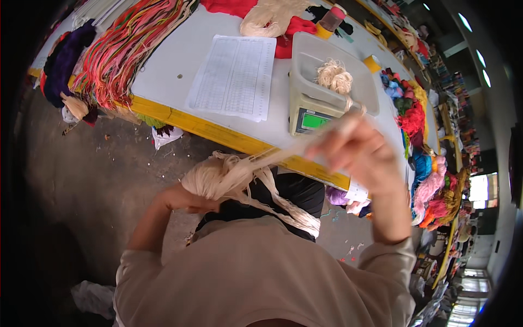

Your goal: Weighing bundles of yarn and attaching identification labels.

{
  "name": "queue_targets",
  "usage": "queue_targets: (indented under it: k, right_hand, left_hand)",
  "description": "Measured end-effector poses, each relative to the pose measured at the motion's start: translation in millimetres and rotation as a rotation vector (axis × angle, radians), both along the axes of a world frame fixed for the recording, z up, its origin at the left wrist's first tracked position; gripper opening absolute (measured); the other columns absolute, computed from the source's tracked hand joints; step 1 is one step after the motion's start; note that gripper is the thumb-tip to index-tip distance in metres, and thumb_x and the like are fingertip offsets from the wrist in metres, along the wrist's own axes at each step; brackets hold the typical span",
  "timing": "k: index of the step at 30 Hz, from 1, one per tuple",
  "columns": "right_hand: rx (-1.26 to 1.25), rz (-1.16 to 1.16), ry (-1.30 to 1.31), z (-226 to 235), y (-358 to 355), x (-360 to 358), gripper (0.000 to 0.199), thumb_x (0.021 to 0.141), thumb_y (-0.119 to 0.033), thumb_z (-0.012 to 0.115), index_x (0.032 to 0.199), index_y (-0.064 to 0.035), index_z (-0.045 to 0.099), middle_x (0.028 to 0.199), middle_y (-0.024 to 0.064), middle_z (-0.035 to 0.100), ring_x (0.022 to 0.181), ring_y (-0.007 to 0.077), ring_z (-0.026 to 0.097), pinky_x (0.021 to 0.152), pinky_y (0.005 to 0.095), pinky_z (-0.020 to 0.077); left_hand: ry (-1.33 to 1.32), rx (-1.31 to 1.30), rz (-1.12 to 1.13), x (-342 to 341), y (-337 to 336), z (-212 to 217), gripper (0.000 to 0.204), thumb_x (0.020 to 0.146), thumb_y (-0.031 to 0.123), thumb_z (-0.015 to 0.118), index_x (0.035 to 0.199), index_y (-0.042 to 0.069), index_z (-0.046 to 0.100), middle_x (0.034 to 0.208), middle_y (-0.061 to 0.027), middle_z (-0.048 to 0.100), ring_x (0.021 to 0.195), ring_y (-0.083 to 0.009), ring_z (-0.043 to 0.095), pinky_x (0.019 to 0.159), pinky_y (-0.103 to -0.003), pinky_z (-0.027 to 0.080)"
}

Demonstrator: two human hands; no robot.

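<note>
A thick hank of cream yarn rests over my lap, its loose end trailing across my dark trousers. My left hand is closed round the hank's left side, with its fingers partly hidden underneath. Cream strands stretch from the hank up to my right hand, which is raised at the table edge in front of the scale and smeared by motion. Its fingers are closed on those strands. Behind it, a digital scale with a green display carries a clear plastic tray. A tangled bundle of cream yarn lies inside the tray.
A printed sheet lies on the white table, whose yellow edge runs before me. Multicoloured yarn hangs over it at left. Red yarn and a capped jar lie behind; more coloured yarn heaps at right.
</note>
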State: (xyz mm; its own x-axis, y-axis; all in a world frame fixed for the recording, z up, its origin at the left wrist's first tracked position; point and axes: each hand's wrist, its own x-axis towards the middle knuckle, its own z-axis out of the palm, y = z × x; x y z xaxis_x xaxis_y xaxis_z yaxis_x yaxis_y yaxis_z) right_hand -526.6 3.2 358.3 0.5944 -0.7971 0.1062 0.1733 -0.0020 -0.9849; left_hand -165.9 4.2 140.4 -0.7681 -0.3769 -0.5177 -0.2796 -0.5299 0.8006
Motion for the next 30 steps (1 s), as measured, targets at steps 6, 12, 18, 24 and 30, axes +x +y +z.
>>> queue_targets:
  k: [6, 12, 18, 24, 30]
  right_hand:
    - [-0.3, -0.328, -0.274, 140, -128, -89, 0.02, 0.105, -0.017, 0.045, 0.102, 0.0001, 0.053, 0.083, 0.0029, 0.049, 0.082, 0.0178, 0.051, 0.109, 0.039, 0.0411]
    - [-0.43, -1.021, -0.275, 176, -148, -157, 0.018, 0.093, -0.015, 0.051, 0.076, -0.0098, 0.056, 0.073, 0.0036, 0.057, 0.07, 0.0195, 0.051, 0.073, 0.0355, 0.0432]
    - [-0.844, -0.561, 1.55, -11, -80, -136, 0.018, 0.092, -0.019, 0.058, 0.106, -0.0075, 0.062, 0.087, 0.0127, 0.064, 0.09, 0.0269, 0.06, 0.091, 0.0394, 0.0381]
    - [-1.011, -0.843, 1.413, -81, 7, -108, 0.042, 0.084, -0.011, 0.071, 0.124, -0.0087, 0.059, 0.128, 0.0142, 0.053, 0.097, 0.0277, 0.058, 0.093, 0.0418, 0.0362]
    - [-0.977, -0.887, 1.448, -73, 44, -113, 0.047, 0.082, -0.007, 0.072, 0.126, -0.0099, 0.058, 0.136, 0.0163, 0.045, 0.115, 0.0313, 0.052, 0.098, 0.0421, 0.0345]
  left_hand:
    - [-0.384, 0.315, 0.314, 84, 51, -118, 0.01, 0.081, 0.007, 0.067, 0.076, 0.0, 0.063, 0.06, -0.0064, 0.056, 0.043, -0.0122, 0.047, 0.039, -0.027, 0.034]
    - [-0.384, 0.335, 0.944, 109, 62, -137, 0.009, 0.082, 0.008, 0.064, 0.076, 0.002, 0.062, 0.063, -0.0075, 0.058, 0.045, -0.0125, 0.045, 0.039, -0.027, 0.032]
    - [0.428, 0.347, 0.519, 18, 27, -72, 0.046, 0.089, 0.02, 0.066, 0.13, 0.002, 0.059, 0.075, -0.004, 0.058, 0.057, -0.0118, 0.048, 0.05, -0.025, 0.038]
    - [-0.081, -1.001, 0.015, -108, -36, -78, 0.073, 0.084, 0.032, 0.071, 0.142, 0.001, 0.041, 0.103, -0.0132, 0.059, 0.093, -0.0263, 0.06, 0.084, -0.04, 0.047]
    - [-0.753, -1.164, -0.212, -145, -43, -100, 0.06, 0.081, 0.035, 0.073, 0.125, 0.002, 0.05, 0.111, -0.0196, 0.061, 0.105, -0.0404, 0.059, 0.086, -0.05, 0.048]
